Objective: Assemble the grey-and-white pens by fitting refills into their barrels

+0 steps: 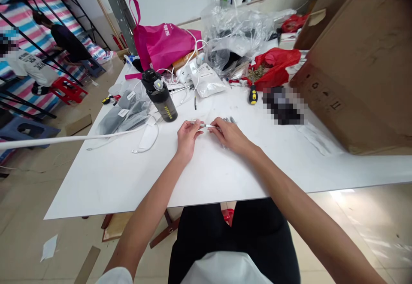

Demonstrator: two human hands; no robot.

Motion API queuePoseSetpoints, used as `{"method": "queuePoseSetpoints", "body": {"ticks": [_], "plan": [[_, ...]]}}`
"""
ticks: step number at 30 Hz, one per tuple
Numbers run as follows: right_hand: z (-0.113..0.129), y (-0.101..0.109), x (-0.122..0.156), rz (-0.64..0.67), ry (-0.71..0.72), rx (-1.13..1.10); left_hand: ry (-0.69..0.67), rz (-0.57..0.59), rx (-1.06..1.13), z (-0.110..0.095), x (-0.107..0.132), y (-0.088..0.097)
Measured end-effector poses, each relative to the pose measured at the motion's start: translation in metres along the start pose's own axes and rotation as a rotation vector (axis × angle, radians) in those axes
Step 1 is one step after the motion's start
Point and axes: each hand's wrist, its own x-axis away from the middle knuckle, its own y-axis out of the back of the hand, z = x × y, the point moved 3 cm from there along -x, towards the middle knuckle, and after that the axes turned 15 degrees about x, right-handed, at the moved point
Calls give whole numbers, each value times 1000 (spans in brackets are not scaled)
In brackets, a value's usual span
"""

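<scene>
Over the middle of the white table, my left hand [188,138] and my right hand [230,134] face each other. Between their fingertips runs a slim grey-and-white pen [207,125]. My left fingers pinch its left end, and my right thumb and fingers close on the other end. The fingers hide part of it, so I cannot tell whether it is one piece or two. Just behind my right hand lie several grey pen-like pieces [232,120], partly covered by the hand.
A dark bottle [162,99] stands left of my hands, beside grey bagged items [124,114] and a white cable [146,148]. Behind are a black stick [195,103], white packet [209,82], pink bag [164,47], screwdriver [253,95] and red bag [273,67]. A big carton [363,73] stands right.
</scene>
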Motion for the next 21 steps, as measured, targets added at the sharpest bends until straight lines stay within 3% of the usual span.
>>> {"method": "queuePoseSetpoints", "body": {"ticks": [4, 10, 16, 21], "plan": [[2, 1, 1, 14, -19, -66, 5, 1, 2, 2, 1, -2], [6, 1, 0, 4, 39, 59, -22, 10, -31, 0, 4, -5], [0, -1, 0, 13, 9, 74, -37, -24, -57, 0, 3, -2], [0, 5, 2, -49, 22, 141, -42, -49, -33, -5, -2, 3]]}}
